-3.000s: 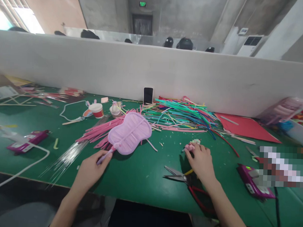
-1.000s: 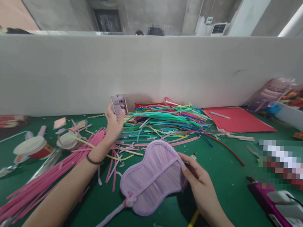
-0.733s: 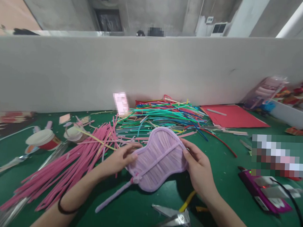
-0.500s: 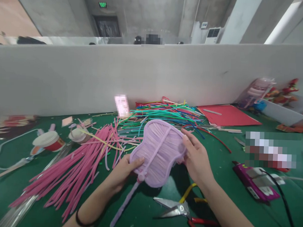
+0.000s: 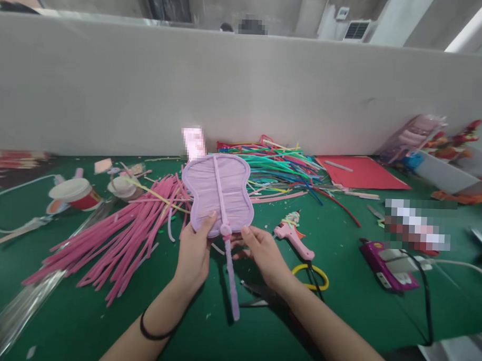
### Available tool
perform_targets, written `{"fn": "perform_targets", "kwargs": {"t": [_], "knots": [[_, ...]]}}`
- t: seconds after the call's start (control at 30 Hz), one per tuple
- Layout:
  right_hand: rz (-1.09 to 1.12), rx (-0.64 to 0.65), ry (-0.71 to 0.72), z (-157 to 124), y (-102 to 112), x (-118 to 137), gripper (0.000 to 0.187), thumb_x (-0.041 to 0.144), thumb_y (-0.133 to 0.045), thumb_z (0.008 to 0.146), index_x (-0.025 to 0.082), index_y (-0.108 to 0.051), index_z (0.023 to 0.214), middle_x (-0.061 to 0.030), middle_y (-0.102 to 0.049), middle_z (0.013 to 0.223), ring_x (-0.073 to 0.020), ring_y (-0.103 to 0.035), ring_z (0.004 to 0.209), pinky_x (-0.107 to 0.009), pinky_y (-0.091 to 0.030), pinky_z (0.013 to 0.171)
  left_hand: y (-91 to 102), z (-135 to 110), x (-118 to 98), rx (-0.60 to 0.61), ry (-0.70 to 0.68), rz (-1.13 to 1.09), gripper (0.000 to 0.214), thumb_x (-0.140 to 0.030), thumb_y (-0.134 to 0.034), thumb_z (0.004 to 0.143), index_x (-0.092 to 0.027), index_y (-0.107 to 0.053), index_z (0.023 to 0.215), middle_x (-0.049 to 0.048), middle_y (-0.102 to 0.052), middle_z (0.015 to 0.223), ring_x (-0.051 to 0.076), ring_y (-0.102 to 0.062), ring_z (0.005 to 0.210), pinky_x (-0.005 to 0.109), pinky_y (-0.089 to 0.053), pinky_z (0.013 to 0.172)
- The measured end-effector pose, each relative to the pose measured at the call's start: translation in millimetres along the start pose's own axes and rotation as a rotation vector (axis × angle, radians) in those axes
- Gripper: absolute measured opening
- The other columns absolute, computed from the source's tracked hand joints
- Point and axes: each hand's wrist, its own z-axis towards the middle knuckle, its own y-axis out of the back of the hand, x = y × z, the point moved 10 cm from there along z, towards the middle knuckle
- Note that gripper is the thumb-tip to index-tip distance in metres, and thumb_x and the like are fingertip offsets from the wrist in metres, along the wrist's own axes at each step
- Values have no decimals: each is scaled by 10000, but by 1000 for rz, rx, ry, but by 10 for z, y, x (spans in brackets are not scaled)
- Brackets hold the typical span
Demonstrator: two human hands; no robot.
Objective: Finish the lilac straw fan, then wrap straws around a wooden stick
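Observation:
Both hands hold up a purple hand fan (image 5: 235, 185) over the table. It has a wavy outline, a centre rib and a thin wrapped handle that points down toward me. My left hand (image 5: 195, 247) pinches its lower left edge, thumb on the near face and fingers behind. At the lower right edge, beside the handle's top, my right hand (image 5: 258, 249) grips with thumb and fingers; part of those fingers is hidden behind the fan. Scissors (image 5: 256, 302) lie beneath my right forearm, partly covered by it. A pink glue gun (image 5: 296, 237) rests to the right of my right hand.
Pink pipe cleaners (image 5: 116, 239) spread at left, with mixed coloured ones (image 5: 281, 169) behind the fan. Paper cups (image 5: 76, 193) stand at far left. Red sheets (image 5: 355, 171), a purple power strip (image 5: 388, 267) and a white box (image 5: 442, 172) are at right. A grey partition (image 5: 149, 88) borders the back.
The fan has turned more upright and moved left, its handle swinging to point toward me. My right hand has shifted from its upper right side to the lower edge. The view has tilted down.

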Motion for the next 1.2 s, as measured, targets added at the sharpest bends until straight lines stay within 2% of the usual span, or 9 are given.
{"fn": "perform_targets", "kwargs": {"t": [0.13, 0.37, 0.67, 0.8, 0.9, 1.2], "knots": [[-19, -58, -43, 21, 85, -84, 425, 551, -734, 718, 159, -738, 884, -60, -717, 843, -133, -620, 696, -229, -484, 589, -19, -89, 81, -13, -36, 29, 478, -318, -819, 676, -124, -689, 1093, 118, -722, 1095, 232, -692, 953, 357, -541, 871], [-17, -134, 18, -4, 122, -30, 343, 404, -833, 631, 152, -752, 848, -44, -727, 802, -120, -587, 660, -240, -446, 622, -22, -135, 110, 21, -120, 100, 429, -350, -781, 735, -125, -692, 1089, 122, -717, 1100, 245, -679, 995, 379, -530, 900], [-23, -156, 51, -41, 119, -2, 280, 378, -806, 673, 150, -736, 820, -22, -712, 742, -111, -572, 635, -239, -442, 620, -1, -143, 97, 9, -145, 123, 385, -347, -779, 739, -125, -710, 1046, 108, -733, 1052, 237, -684, 983, 369, -534, 904], [-38, -140, 49, -51, 99, 2, 305, 385, -810, 666, 152, -725, 844, -10, -698, 727, -101, -546, 607, -223, -416, 576, 13, -144, 108, 3, -143, 121, 416, -365, -793, 717, -125, -714, 1048, 111, -735, 1052, 249, -684, 998, 380, -531, 913], [-42, -164, 46, -50, 122, -9, 295, 401, -801, 673, 146, -715, 794, -7, -684, 684, -101, -537, 587, -225, -414, 570, 15, -151, 137, 8, -132, 127, 441, -369, -799, 708, -124, -712, 1064, 115, -733, 1072, 250, -682, 1003, 381, -531, 914], [-76, -212, 61, -67, 168, 11, 303, 417, -805, 655, 148, -716, 760, -31, -710, 706, -143, -601, 642, -266, -459, 641, 22, -163, 158, 10, -128, 147, 362, -349, -789, 725, -147, -729, 1019, 85, -748, 1033, 203, -696, 943, 313, -547, 857]]}}
